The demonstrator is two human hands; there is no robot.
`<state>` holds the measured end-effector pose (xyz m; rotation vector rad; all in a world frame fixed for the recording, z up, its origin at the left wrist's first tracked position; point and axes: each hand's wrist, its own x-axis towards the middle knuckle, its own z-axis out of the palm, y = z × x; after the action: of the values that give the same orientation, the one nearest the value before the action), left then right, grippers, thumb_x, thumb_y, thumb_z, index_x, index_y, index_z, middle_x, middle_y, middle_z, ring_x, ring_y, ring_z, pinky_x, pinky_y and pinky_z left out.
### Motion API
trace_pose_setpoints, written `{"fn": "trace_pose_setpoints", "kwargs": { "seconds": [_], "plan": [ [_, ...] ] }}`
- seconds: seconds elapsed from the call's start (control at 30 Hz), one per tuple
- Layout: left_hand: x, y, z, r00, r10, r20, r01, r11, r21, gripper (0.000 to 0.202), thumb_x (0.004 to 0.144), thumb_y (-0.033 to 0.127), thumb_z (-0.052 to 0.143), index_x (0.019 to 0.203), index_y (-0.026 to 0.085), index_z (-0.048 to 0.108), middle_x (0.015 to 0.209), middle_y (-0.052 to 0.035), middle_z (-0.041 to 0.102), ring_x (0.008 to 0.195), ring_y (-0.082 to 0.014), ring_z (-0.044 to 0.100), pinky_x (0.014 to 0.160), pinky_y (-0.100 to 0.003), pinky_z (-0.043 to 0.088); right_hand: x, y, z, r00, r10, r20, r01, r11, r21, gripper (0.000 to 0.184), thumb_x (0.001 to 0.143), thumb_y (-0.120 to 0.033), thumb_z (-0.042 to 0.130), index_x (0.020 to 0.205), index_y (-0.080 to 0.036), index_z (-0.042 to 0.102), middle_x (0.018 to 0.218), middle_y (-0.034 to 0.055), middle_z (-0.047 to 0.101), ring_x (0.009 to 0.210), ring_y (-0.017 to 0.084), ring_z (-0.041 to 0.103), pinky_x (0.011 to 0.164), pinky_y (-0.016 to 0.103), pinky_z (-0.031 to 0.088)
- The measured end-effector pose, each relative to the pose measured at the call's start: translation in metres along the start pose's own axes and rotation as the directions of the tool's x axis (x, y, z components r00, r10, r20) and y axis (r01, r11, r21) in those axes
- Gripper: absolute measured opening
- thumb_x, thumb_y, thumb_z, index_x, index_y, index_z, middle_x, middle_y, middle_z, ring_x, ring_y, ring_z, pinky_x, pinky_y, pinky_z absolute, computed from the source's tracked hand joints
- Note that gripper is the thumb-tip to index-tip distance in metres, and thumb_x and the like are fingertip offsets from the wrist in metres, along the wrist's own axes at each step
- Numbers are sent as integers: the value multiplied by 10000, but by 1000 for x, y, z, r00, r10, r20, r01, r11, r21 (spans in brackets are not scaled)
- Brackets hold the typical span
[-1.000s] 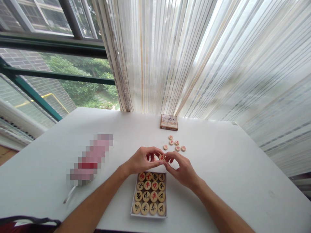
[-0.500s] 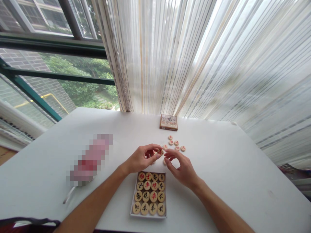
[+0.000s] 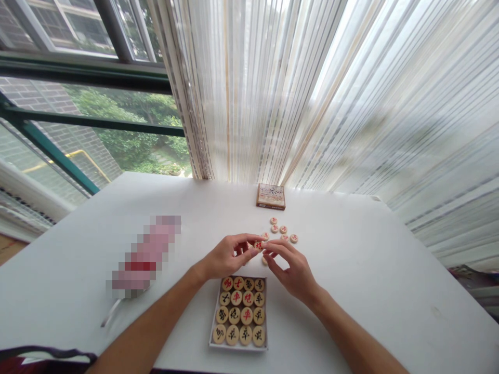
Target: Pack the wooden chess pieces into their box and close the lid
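Observation:
My left hand (image 3: 228,255) pinches a Chinese chess piece (image 3: 258,246) with a red character between thumb and fingers, just above the table. Facing it, my right hand (image 3: 290,265) has its fingers curved and its thumb apart; its fingertips reach the right edge of that piece. Below both hands lies an open white box tray (image 3: 238,348) filled with rows of round wooden pieces bearing black or red characters. Another piece (image 3: 265,261) rests on the table by my right thumb, partly hidden. More pieces under my left fingers are mostly covered.
Several red-marked pieces (image 3: 284,229) lie loose on the white table (image 3: 351,249) beyond my hands. A printed box lid (image 3: 271,196) stands farther back, near the striped curtain (image 3: 249,104). At left is a blurred pink object (image 3: 152,254), with a window behind.
The piece in my left hand has turned so its red character faces me more, and it has shifted slightly right and down. My right fingertips have come up against it.

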<state>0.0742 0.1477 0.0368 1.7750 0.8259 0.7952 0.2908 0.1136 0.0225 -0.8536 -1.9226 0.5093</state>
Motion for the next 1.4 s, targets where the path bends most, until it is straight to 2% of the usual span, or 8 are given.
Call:
{"fn": "trace_pose_setpoints", "kwargs": {
  "seconds": [0.17,0.3,0.63,0.77,1.0,1.23,1.4],
  "plan": [
    [1,1,1,1000,8,2,-8,997,-73,379,928,416,610,1219,175,575,893,-48,670,669,-118,606,626,-248,520,1,-1,-1,999,13,31,-14,1000,24,298,939,-106,576,1186,-254,651,1095,72,694,903,176,681,790,311,591],
    [0,3,1,1000,14,24,-13,999,-43,341,928,405,610,1179,174,592,862,-37,664,681,-118,590,647,-252,507,1,-2,-1,999,4,45,-5,999,34,289,945,-106,567,1176,-250,662,1086,66,711,988,187,684,844,308,583],
    [0,-1,0,999,21,-30,-20,999,33,344,863,370,682,1145,175,656,841,-31,668,672,-116,556,604,-225,460,-1,-3,-1,999,6,41,-6,1000,6,284,944,-127,572,1177,-260,664,1083,65,724,947,187,699,819,314,595],
    [1,1,-1,999,36,-17,-35,998,47,323,853,361,695,1118,178,676,888,-40,689,682,-119,557,614,-231,461,-1,-3,-1,999,40,25,-40,999,-13,261,942,-146,580,1172,-252,648,1042,59,733,865,173,704,771,295,599],
    [1,0,-2,999,36,0,-36,997,62,298,832,308,724,1106,197,689,862,-20,698,680,-115,551,618,-227,444,0,-3,-1,999,51,18,-51,999,-16,216,946,-166,573,1132,-241,652,997,56,738,852,175,709,760,288,600],
    [1,0,-2,999,42,-4,-41,995,88,301,836,328,715,1102,190,694,868,-30,701,684,-122,561,616,-233,448,0,-4,-1,999,48,13,-47,999,-18,224,947,-174,583,1145,-246,658,1014,60,744,867,182,719,776,300,612],
    [2,-1,-2,997,38,-71,-33,997,75,339,846,376,706,1113,172,662,842,-38,696,665,-122,601,587,-226,454,-1,-1,0,998,58,-18,-58,998,-33,253,941,-173,598,1178,-249,647,1048,64,743,858,183,718,782,317,613]
  ]
}}
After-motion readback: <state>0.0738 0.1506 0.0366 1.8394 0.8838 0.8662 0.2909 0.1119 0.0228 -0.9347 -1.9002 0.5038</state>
